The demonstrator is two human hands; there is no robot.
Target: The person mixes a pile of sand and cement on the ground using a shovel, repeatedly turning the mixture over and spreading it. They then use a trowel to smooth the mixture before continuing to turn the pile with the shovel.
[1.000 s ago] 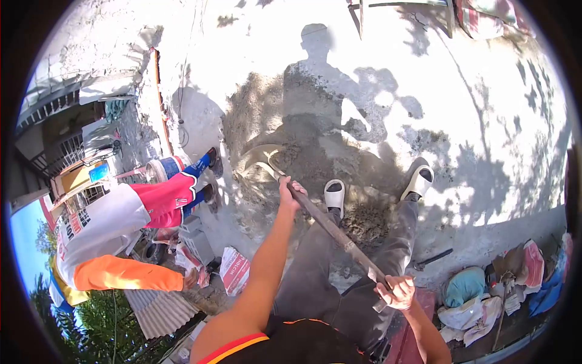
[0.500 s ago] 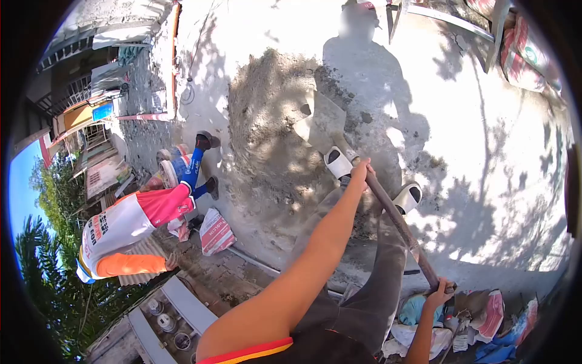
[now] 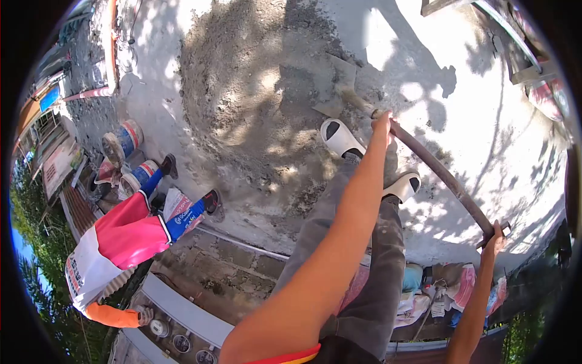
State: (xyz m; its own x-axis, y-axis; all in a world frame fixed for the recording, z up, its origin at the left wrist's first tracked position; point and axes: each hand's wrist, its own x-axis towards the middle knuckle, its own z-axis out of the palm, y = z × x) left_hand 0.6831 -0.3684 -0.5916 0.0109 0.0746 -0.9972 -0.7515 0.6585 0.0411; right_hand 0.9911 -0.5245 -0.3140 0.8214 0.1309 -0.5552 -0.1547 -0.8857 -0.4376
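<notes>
I hold a long-handled shovel (image 3: 445, 173) slantwise across the view. My left hand (image 3: 383, 124) is closed round the lower shaft, near the blade. At the far end, my right hand (image 3: 496, 236) grips the handle by its short crosspiece. The grey blade (image 3: 345, 79) rests low against the edge of a sand-coloured, gravelly mix pile (image 3: 236, 91), and part of it blends into the mix. Just below the blade is one white slipper (image 3: 342, 138) on my foot; the other white slipper (image 3: 402, 187) stands under the shaft.
At left a co-worker (image 3: 130, 233) in pink shorts stands beside buckets (image 3: 131, 134) and a cement bag (image 3: 177, 206). Crumpled sacks (image 3: 451, 285) lie at lower right. A wooden frame (image 3: 533, 73) stands at upper right, and an orange pipe (image 3: 111, 48) runs at upper left.
The shovel's handle end has swung up and outward to the right with my right hand. The blade now sits lower against the mix. The view has shifted, and the co-worker has stepped and lowered an arm.
</notes>
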